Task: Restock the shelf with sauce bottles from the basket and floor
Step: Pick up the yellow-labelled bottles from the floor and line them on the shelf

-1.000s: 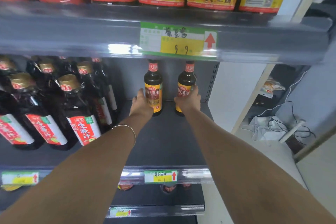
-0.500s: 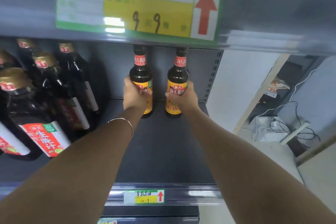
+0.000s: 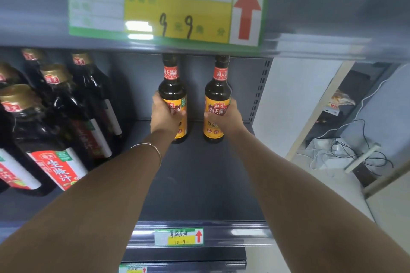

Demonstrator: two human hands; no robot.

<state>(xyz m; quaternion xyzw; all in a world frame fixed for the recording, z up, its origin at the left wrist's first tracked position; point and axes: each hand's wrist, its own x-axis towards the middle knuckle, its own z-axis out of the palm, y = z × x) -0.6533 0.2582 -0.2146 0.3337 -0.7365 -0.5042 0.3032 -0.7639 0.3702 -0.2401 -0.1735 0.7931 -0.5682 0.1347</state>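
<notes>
Two dark sauce bottles with yellow labels and red neck bands stand upright at the back of the dark shelf (image 3: pixel 199 184). My left hand (image 3: pixel 164 115) grips the left sauce bottle (image 3: pixel 172 88) round its body. My right hand (image 3: pixel 226 117) grips the right sauce bottle (image 3: pixel 218 93) the same way. The two bottles stand a little apart, side by side, near the shelf's back panel. Their caps are hidden behind the shelf edge above. No basket is in view.
Several larger dark bottles with gold caps (image 3: pixel 51 122) crowd the left part of the same shelf. A shelf edge with a big price tag (image 3: pixel 168 6) hangs close overhead. To the right are a white wall, floor, cables and a power strip (image 3: pixel 355 155).
The camera has moved closer and lower under the upper shelf. Both hands keep their hold on the two bottles, which stand at the back of the shelf as before.
</notes>
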